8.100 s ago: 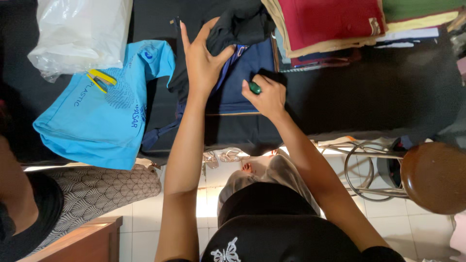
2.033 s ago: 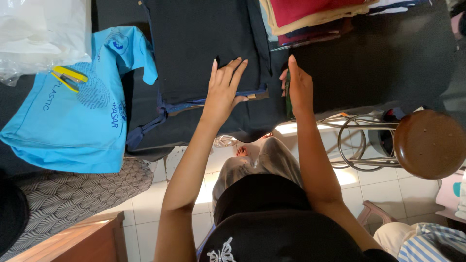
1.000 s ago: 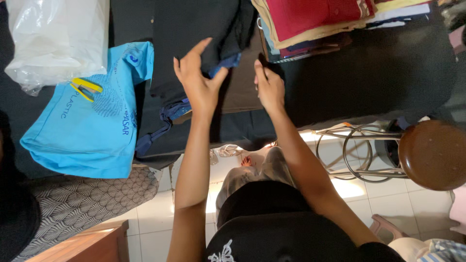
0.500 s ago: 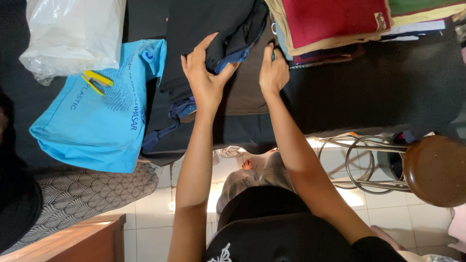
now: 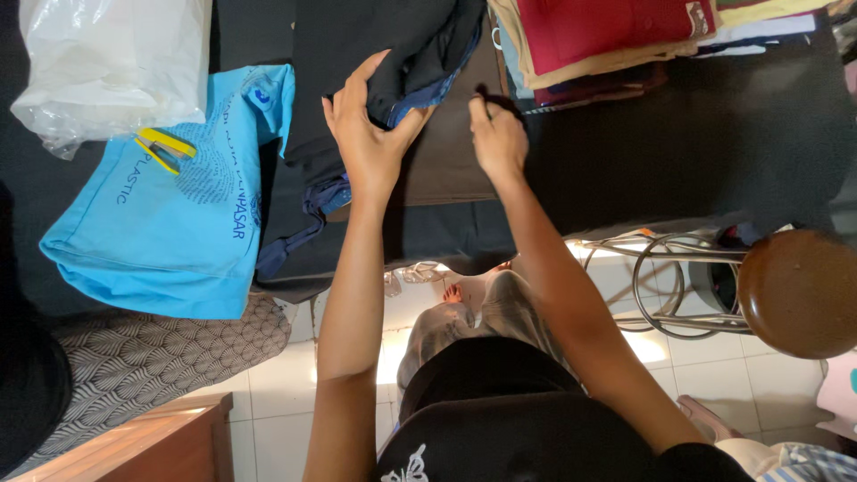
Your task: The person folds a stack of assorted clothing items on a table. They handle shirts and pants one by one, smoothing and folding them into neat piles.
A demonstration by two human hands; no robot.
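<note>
While I watch from above, my left hand (image 5: 370,134) grips a bunched fold of the dark garment (image 5: 375,54) at upper centre of the frame, fingers curled over the cloth and thumb beneath a blue-trimmed edge. My right hand (image 5: 496,138), just right of it, is closed narrow, fingertips pinching the dark cloth near its edge. The garment lies on the black tabletop (image 5: 714,134), spreading from the top edge down toward centre. Left of it rests a light blue bag (image 5: 170,232) with a yellow stapler (image 5: 161,148) on top; a clear plastic bag (image 5: 116,62) fills the upper left corner. Folded red and tan fabrics (image 5: 616,36) are stacked at upper right. A round wooden stool (image 5: 794,290) stands at lower right.
</note>
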